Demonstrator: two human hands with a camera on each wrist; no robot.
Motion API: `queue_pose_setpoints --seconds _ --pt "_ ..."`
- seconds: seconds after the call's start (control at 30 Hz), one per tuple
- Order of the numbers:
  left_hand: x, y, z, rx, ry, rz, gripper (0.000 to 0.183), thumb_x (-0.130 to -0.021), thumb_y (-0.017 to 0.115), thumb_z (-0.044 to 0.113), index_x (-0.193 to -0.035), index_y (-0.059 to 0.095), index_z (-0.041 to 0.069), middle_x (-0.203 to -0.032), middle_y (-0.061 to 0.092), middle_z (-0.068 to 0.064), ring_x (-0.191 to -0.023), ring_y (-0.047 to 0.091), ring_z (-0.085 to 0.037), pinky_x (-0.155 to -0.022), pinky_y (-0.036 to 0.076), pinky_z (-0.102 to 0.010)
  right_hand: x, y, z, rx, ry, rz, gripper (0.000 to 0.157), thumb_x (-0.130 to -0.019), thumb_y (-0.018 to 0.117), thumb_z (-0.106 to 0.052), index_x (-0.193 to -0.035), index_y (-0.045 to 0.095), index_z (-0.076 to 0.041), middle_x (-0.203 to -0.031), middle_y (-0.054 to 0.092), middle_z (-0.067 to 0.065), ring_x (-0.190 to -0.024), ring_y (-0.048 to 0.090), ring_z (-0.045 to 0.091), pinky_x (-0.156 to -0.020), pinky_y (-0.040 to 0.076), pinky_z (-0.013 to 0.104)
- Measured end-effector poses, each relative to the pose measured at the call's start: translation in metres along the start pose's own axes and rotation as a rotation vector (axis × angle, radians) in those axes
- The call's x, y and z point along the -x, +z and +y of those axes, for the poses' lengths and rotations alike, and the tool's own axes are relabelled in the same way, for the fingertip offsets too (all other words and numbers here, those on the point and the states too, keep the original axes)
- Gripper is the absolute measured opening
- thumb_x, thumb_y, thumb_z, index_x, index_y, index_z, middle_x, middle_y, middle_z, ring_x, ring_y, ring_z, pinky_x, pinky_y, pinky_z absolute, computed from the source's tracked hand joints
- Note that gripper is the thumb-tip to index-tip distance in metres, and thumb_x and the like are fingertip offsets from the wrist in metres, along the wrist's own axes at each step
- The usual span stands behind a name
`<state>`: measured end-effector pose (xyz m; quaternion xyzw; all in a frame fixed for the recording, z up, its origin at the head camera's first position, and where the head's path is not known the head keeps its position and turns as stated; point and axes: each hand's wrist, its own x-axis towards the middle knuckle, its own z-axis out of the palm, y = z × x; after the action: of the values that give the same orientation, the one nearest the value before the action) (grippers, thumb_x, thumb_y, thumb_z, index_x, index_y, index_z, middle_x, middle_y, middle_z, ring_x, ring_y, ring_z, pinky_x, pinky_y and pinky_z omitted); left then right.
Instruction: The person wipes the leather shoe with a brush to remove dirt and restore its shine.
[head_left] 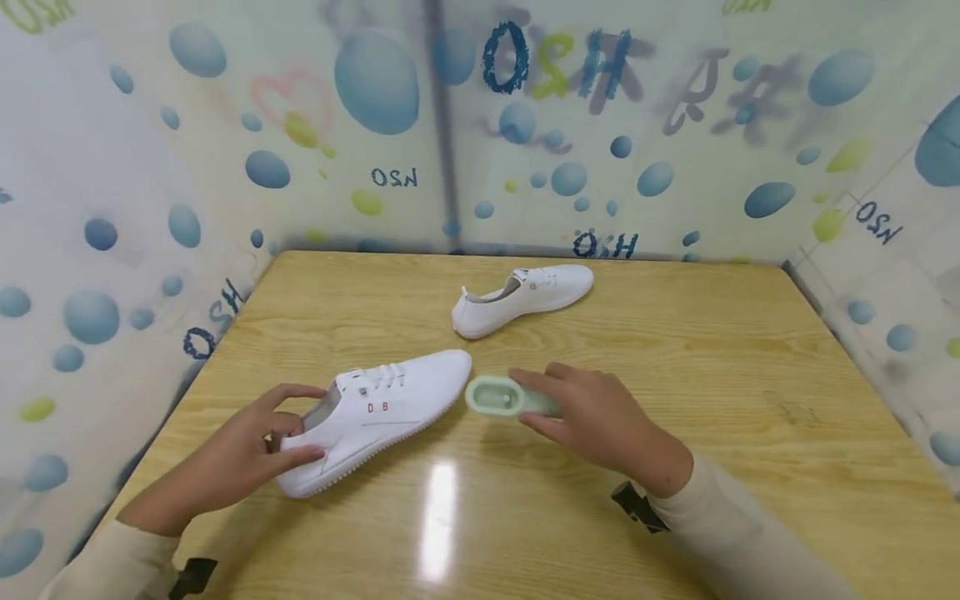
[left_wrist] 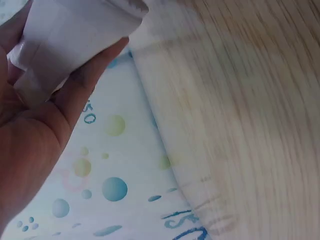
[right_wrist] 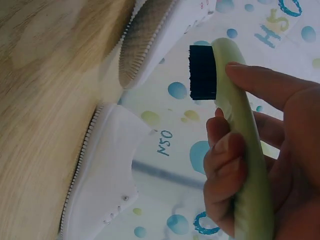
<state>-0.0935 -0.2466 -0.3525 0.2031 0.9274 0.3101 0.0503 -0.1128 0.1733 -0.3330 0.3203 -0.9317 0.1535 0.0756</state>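
Observation:
My left hand (head_left: 232, 454) grips the heel of a white lace-up shoe (head_left: 405, 396) with red letters on its side. Its toe points toward the far right. In the left wrist view, the heel of that white shoe (left_wrist: 70, 40) sits between thumb and fingers. My right hand (head_left: 600, 408) holds a pale green scrub brush (head_left: 487, 396) just right of the toe, apart from it. Dark bristles (right_wrist: 203, 72) show in the right wrist view, with the fingers wrapped around the green handle (right_wrist: 250, 165). That shoe's ridged sole (right_wrist: 145, 42) is visible there, lifted off the table.
A second white shoe (head_left: 525, 300) lies farther back on the wooden table (head_left: 675, 333), toe to the right. Walls (head_left: 480, 167) printed with blue and green bubbles stand behind and at both sides of the table. Light glares off the tabletop near the front.

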Motion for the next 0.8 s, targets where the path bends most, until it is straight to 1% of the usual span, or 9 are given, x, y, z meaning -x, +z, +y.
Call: queue_pose_setpoints --seconds 0.07,0.1,0.13,0.27,0.4,0.47,0.57,0.67,0.8 --pt "-0.002 0.005 0.001 0.040 0.043 -0.024 0.012 -0.087 0.078 0.031 -0.081 0.068 0.027 -0.138 0.053 -0.003 -0.060 0.048 0.000 -0.056 0.044 -0.022 0.001 -0.001 -0.002 0.004 -0.023 0.006 0.048 -0.088 0.076 -0.035 -0.133 0.064 -0.023 -0.089 0.066 0.000 -0.061 0.048 0.004 -0.053 0.039 0.020" --pt "-0.005 0.008 0.003 0.059 0.067 -0.044 0.018 -0.087 0.077 0.031 -0.073 0.065 0.030 -0.140 0.052 -0.002 -0.062 0.049 0.000 -0.057 0.045 -0.022 0.001 -0.002 -0.002 0.005 -0.035 0.004 0.048 -0.088 0.076 -0.034 -0.133 0.064 -0.022 -0.090 0.067 0.000 -0.062 0.049 0.005 -0.053 0.040 0.021" --pt "-0.010 0.012 0.004 0.080 0.094 -0.064 0.020 -0.087 0.077 0.031 -0.072 0.064 0.030 -0.140 0.052 -0.002 -0.064 0.050 -0.001 -0.058 0.046 -0.022 0.001 -0.003 -0.003 0.005 -0.046 -0.002 0.048 -0.088 0.076 -0.033 -0.132 0.063 -0.021 -0.091 0.067 0.000 -0.062 0.050 0.005 -0.054 0.041 0.021" --pt "-0.037 0.025 0.011 0.152 0.181 -0.167 0.023 -0.089 0.074 0.034 -0.072 0.060 0.030 -0.144 0.049 -0.004 -0.073 0.053 -0.003 -0.061 0.048 -0.023 0.002 -0.006 -0.005 -0.014 -0.074 -0.047 0.045 -0.087 0.075 -0.029 -0.128 0.061 -0.017 -0.096 0.068 -0.001 -0.066 0.054 0.006 -0.058 0.046 0.024" --pt "-0.065 0.037 0.018 0.202 0.247 -0.253 0.025 -0.090 0.073 0.034 -0.072 0.058 0.028 -0.149 0.046 -0.003 -0.073 0.053 -0.006 -0.064 0.049 -0.024 0.003 -0.009 -0.005 -0.037 -0.082 -0.074 0.042 -0.085 0.075 -0.027 -0.124 0.061 -0.017 -0.099 0.068 -0.003 -0.066 0.053 0.006 -0.061 0.047 0.024" --pt "-0.077 0.042 0.020 0.229 0.267 -0.287 0.023 -0.092 0.073 0.033 -0.073 0.060 0.027 -0.151 0.045 -0.003 -0.081 0.055 -0.010 -0.068 0.048 -0.024 0.004 -0.009 -0.005 -0.048 -0.093 -0.077 0.042 -0.084 0.075 -0.027 -0.124 0.062 -0.017 -0.101 0.068 -0.002 -0.067 0.052 0.005 -0.061 0.047 0.023" --pt "-0.094 0.049 0.019 0.264 0.272 -0.334 0.022 -0.093 0.071 0.032 -0.075 0.061 0.025 -0.152 0.044 -0.003 -0.105 0.055 -0.019 -0.079 0.047 -0.026 0.002 -0.007 -0.004 -0.060 -0.121 -0.072 0.043 -0.085 0.075 -0.027 -0.126 0.064 -0.017 -0.103 0.068 -0.001 -0.067 0.052 0.005 -0.060 0.045 0.021" --pt "-0.109 0.054 0.019 0.270 0.229 -0.371 0.020 -0.095 0.069 0.033 -0.078 0.061 0.024 -0.152 0.045 -0.001 -0.117 0.051 -0.026 -0.087 0.044 -0.030 0.000 -0.004 -0.003 -0.042 -0.118 -0.062 0.045 -0.088 0.074 -0.030 -0.131 0.065 -0.019 -0.102 0.067 0.001 -0.067 0.051 0.005 -0.059 0.043 0.019" --pt "-0.124 0.057 0.022 0.241 0.149 -0.339 0.020 -0.097 0.065 0.035 -0.083 0.058 0.023 -0.152 0.044 -0.004 -0.127 0.050 -0.028 -0.093 0.047 -0.039 -0.002 0.000 -0.001 0.006 -0.055 -0.072 0.048 -0.091 0.072 -0.038 -0.136 0.062 -0.025 -0.099 0.066 0.001 -0.065 0.050 0.005 -0.057 0.041 0.018"
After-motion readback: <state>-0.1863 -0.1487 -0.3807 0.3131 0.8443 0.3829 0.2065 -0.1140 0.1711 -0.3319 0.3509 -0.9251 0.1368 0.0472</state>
